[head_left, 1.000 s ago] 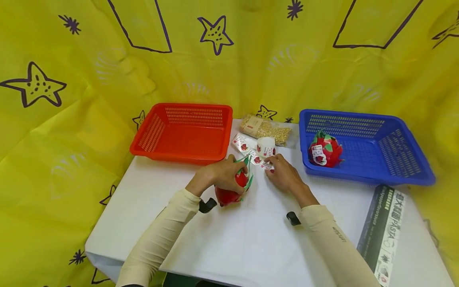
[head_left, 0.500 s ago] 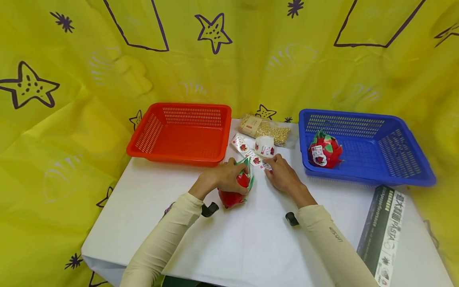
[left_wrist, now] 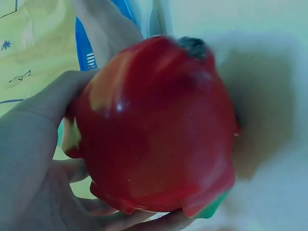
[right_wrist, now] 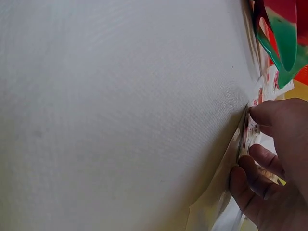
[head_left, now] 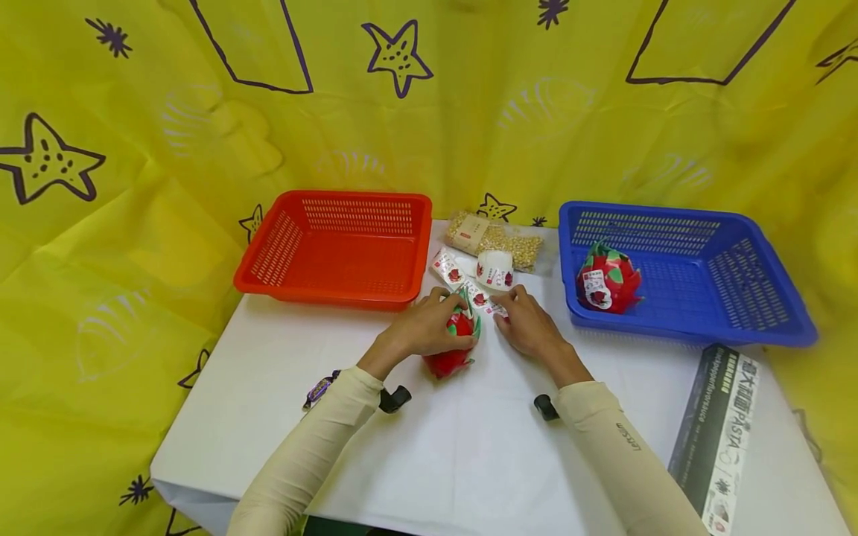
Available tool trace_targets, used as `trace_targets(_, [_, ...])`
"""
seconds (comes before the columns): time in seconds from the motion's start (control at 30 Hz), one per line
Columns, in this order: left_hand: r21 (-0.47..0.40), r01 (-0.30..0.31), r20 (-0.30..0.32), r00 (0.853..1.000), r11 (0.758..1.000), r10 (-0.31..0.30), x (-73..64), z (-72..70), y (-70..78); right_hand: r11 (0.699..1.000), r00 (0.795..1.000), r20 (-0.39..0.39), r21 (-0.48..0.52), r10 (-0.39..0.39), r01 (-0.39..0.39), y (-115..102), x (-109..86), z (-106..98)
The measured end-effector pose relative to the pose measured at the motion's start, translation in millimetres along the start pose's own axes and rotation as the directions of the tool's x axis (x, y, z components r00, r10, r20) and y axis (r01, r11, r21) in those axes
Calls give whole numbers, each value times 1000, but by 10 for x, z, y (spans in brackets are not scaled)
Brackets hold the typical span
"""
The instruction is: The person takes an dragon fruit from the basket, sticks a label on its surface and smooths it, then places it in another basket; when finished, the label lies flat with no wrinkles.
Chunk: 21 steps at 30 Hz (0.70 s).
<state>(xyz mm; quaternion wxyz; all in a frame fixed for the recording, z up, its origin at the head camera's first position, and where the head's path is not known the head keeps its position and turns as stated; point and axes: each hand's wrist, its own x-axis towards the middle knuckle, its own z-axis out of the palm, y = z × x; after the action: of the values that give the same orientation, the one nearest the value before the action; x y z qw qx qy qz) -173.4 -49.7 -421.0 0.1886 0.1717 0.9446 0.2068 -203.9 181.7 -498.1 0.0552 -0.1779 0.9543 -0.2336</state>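
Observation:
My left hand point(head_left: 427, 325) grips a red dragon fruit point(head_left: 450, 359) with green-tipped scales just above or on the white table. Its smooth red end point(left_wrist: 159, 130) fills the left wrist view, with the fingers curled round it. My right hand point(head_left: 528, 325) pinches the near end of a strip of printed stickers point(head_left: 479, 296); in the right wrist view the thumb point(right_wrist: 264, 113) and fingers lie at the strip's edge. The strip runs back beside a sticker roll point(head_left: 494, 270). A second dragon fruit point(head_left: 608, 279), bearing a white sticker, lies in the blue basket point(head_left: 687, 327).
A red basket point(head_left: 328, 292) stands at the back left. Behind the roll lies a bag of yellow kernels point(head_left: 494, 240). A long dark pasta box point(head_left: 716, 439) lies at the right, and a small purple wrapped item point(head_left: 319, 389) beside my left sleeve.
My left hand has carried the dragon fruit slightly right, closer to the sticker strip. My right hand stays almost still at the strip's end. The purple wrapped item has emerged from behind the left sleeve.

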Motion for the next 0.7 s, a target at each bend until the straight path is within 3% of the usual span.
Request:
trace_targets(0.3, [-93,-10,15,1000,996,11,-29,-16,-67,1000,1000,-16,9,-27,27,-8,34,-41])
trace_targets(0.57, [-163,-79,60,994,983,90,-114,-62,-145,990,994,-47,-106,-98,93,-13,34,-57])
trace_targets(0.7, [-230,-117,99,985,966,142,-161,-104,-205,991,993,-23,-78,-113,110,-11,21,-89])
